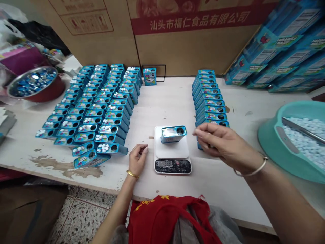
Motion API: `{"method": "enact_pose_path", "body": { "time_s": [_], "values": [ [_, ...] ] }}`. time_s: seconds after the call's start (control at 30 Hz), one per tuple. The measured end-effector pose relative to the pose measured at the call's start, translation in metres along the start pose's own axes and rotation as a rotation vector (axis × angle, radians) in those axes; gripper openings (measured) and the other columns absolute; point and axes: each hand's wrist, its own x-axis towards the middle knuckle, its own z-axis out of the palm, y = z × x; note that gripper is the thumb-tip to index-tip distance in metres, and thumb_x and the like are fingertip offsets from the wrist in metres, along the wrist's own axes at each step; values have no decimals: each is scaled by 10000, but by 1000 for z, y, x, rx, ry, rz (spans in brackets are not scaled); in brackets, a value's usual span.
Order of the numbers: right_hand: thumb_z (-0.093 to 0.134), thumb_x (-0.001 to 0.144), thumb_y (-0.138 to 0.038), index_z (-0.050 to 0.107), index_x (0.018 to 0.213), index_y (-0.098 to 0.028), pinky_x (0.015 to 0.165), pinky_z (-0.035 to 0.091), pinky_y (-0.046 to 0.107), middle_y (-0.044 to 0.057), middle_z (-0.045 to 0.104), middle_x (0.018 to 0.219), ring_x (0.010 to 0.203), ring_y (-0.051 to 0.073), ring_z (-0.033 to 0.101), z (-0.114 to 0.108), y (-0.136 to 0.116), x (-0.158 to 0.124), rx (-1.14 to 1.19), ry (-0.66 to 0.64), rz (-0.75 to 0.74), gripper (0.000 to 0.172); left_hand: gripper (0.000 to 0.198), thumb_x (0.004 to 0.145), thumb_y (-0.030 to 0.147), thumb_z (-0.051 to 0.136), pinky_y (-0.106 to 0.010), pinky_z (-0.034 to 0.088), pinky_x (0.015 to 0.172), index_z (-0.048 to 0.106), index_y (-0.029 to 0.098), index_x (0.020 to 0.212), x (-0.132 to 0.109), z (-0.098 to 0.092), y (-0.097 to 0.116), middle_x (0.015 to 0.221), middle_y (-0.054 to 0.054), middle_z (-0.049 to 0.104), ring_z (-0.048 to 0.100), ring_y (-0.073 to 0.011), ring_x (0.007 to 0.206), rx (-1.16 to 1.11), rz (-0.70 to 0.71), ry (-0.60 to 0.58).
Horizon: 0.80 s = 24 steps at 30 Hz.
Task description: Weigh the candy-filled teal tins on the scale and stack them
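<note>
1 blue candy box point(172, 137) is parked on the white kitchen scale point(159, 152), pretty much mid-pan, with its round hole facing up at the right end. The hands are kept apart, 1 on each side of the scale. The left hand point(137, 158) is rested on the tabletop point(158, 101), fingers loosely curled, no grip on anything. The right hand point(218, 139) is held by the near end of a single column of boxes point(208, 96), thumb and fingers drawn in; whether anything's pinched there can't be told, same for contact with the column.

Over on the left, 4 columns of filled-looking boxes point(101, 103) are lined up, lots of them topped with little white candies point(103, 147). The nearest couple are set a bit crooked. At far right, a teal basin point(270, 135) is loaded with pale candies point(302, 145), and a metal utensil point(304, 130) is laid across them. A reddish bowl point(50, 90) of shiny blue pieces is placed at far left.
</note>
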Motion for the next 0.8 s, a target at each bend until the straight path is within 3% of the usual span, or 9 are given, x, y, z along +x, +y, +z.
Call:
{"method": "enact_pose_path", "body": {
  "time_s": [0.1, 0.17, 0.37, 0.47, 0.57, 0.67, 0.8],
  "values": [
    [591, 801, -454, 560, 830, -165, 380, 102, 191, -61, 452, 544, 362, 7, 214, -6, 38, -24, 285, -22, 218, 292, 171, 862, 310, 529, -242, 452, 702, 623, 175, 908, 0, 1, 0, 845, -30, 612, 568, -128, 777, -1, -7, 3],
    [608, 787, -464, 567, 810, -152, 393, 106, 190, -53, 467, 559, 369, 0, 236, -8, 67, -39, 377, 39, 318, 315, 176, 861, 316, 530, -240, 451, 696, 622, 174, 909, 0, 2, -2, 840, -28, 607, 563, -125, 766, -3, -11, 1],
    [721, 675, -458, 607, 807, -131, 403, 109, 185, -48, 473, 562, 376, -7, 269, -17, 132, -65, 501, 238, 381, 370, 207, 857, 346, 536, -248, 460, 687, 605, 167, 934, 4, 1, 4, 851, -36, 606, 566, -131, 769, -54, -51, -16],
    [739, 646, -463, 621, 840, -127, 399, 101, 182, -50, 470, 548, 372, -5, 268, -23, 145, -68, 519, 302, 368, 405, 252, 850, 357, 547, -266, 459, 703, 578, 171, 1017, 17, -3, 28, 895, -45, 585, 563, -141, 802, 39, 102, 38],
    [744, 618, -484, 621, 863, -123, 391, 90, 178, -52, 473, 538, 363, -5, 267, -26, 149, -64, 534, 344, 342, 454, 468, 800, 423, 601, -323, 445, 798, 495, 185, 1188, 39, -5, 62, 1070, -87, 546, 540, -192, 963, 216, 354, 64],
    [747, 579, -512, 610, 858, -128, 378, 72, 178, -60, 472, 521, 348, 0, 258, -26, 148, -58, 556, 363, 321, 494, 718, 729, 506, 649, -400, 374, 914, 386, 186, 1315, 63, 1, 89, 1244, -138, 486, 462, -269, 1139, 442, 526, -88],
    [733, 560, -541, 604, 818, -124, 363, 60, 183, -59, 472, 494, 326, 8, 252, -26, 144, -51, 584, 395, 268, 508, 402, 828, 375, 549, -371, 352, 819, 504, 180, 1177, 77, 16, 118, 1008, -86, 621, 560, -224, 927, 611, 647, -338]
  ]
}}
